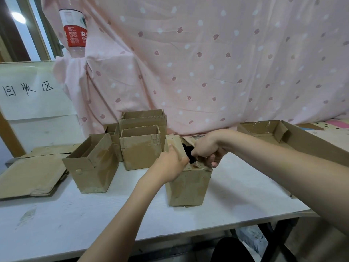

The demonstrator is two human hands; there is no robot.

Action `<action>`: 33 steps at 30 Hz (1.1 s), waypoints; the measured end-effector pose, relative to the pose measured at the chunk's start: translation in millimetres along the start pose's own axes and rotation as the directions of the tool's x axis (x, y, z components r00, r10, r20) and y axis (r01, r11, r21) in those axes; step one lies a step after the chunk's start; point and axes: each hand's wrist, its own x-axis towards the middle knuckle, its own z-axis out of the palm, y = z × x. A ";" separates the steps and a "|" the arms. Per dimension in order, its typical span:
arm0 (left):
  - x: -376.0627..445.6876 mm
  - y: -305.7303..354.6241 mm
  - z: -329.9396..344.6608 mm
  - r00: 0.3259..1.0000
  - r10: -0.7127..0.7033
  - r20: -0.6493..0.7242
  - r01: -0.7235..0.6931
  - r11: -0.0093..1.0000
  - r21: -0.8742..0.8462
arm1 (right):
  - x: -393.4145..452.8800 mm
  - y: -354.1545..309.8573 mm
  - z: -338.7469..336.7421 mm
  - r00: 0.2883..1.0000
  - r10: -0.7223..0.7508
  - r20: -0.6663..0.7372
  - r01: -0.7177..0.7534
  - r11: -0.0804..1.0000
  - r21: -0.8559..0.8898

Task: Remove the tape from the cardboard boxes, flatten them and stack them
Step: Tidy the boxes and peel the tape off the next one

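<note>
From the head view, the box (pixel 188 184) I am working on stands upright near the front edge of the white table (pixel 56 220), its long axis vertical and its opened top facing up toward me. It is worn brown cardboard, scuffed, with glossy tape patches across its front face and a dark opening between the top flaps. My left hand (pixel 172 161) has its fingers curled over the left flap, gripping it. My right hand (pixel 206 148) is clenched on the right flap at the box's top edge, fingertips tucked under it. To the left stand three more open boxes (pixel 140 148), close together and upright, one (pixel 90 163) turned corner-on. Flattened cardboard (pixel 32 176) lies stacked at the table's left end. A shallow cardboard tray (pixel 273 133) sits at far right, against the pink curtain (pixel 207 63).
</note>
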 end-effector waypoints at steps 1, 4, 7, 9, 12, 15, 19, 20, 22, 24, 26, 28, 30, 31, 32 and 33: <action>1.6 -0.9 1.3 1.000 0.006 -0.003 -0.006 1.000 0.012 | 0.4 1.1 -0.6 1.000 -0.001 0.001 0.001 1.000 0.007; 2.0 -1.2 2.3 1.000 0.018 -0.007 -0.018 1.000 0.021 | 1.0 2.6 -2.3 1.000 -0.006 0.002 0.005 1.000 0.025; -1.4 -3.5 1.4 0.999 0.044 -0.008 -0.044 0.999 0.020 | 0.9 2.2 -2.9 1.000 -0.015 0.014 0.014 0.999 0.043; -3.3 -6.4 1.3 0.999 0.051 -0.002 -0.051 0.999 0.011 | 1.3 1.9 -3.1 0.999 -0.024 0.021 0.023 0.999 0.040; -4.1 -9.9 1.1 0.998 0.063 -0.010 -0.063 0.998 -0.003 | 3.8 2.2 -4.3 0.998 -0.042 0.045 0.039 0.997 0.065; -4.1 -11.1 1.4 0.997 0.076 -0.013 -0.077 0.997 -0.009 | 7.4 5.1 -6.4 0.997 -0.046 0.055 0.040 0.994 0.098; -3.5 -10.1 2.0 0.995 0.098 -0.002 -0.098 0.995 -0.024 | 11.4 9.9 -9.5 0.998 -0.036 0.050 0.030 0.992 0.120; -3.0 -10.5 1.9 0.994 0.105 -0.006 -0.105 0.994 -0.026 | 12.3 10.3 -10.8 0.999 -0.030 0.041 0.025 0.993 0.117; -2.7 -12.8 3.2 0.995 0.104 -0.001 -0.104 0.994 -0.030 | 10.3 9.4 -9.7 1.000 -0.015 0.017 0.013 0.996 0.086; -2.6 -16.6 7.3 0.995 0.096 0.009 -0.096 0.995 -0.034 | 2.7 1.6 0.3 1.000 -0.002 -0.020 0.001 0.999 -0.044; -2.2 -21.1 11.6 0.995 0.100 0.015 -0.099 0.994 -0.052 | -0.6 -7.6 17.8 0.993 -0.009 -0.114 -0.017 0.974 -0.226; -0.8 -22.9 12.0 0.993 0.120 0.002 -0.120 0.991 -0.058 | 0.7 -12.6 32.9 0.973 -0.085 -0.215 -0.002 0.928 -0.374; -0.5 -22.5 10.0 0.990 0.138 0.004 -0.138 0.989 -0.057 | 2.3 -13.9 37.5 0.935 -0.213 -0.285 0.049 0.871 -0.488; -0.3 -22.1 9.1 0.989 0.145 0.009 -0.144 0.988 -0.060 | 4.0 -12.2 35.9 0.908 -0.281 -0.311 0.075 0.839 -0.539; -0.1 -21.6 8.5 0.989 0.149 0.013 -0.148 0.987 -0.064 | 3.6 -9.9 33.6 0.874 -0.350 -0.337 0.097 0.805 -0.585; 0.4 -21.4 8.3 0.989 0.149 0.017 -0.148 0.987 -0.066 | 3.6 -7.1 31.4 0.841 -0.409 -0.355 0.115 0.775 -0.622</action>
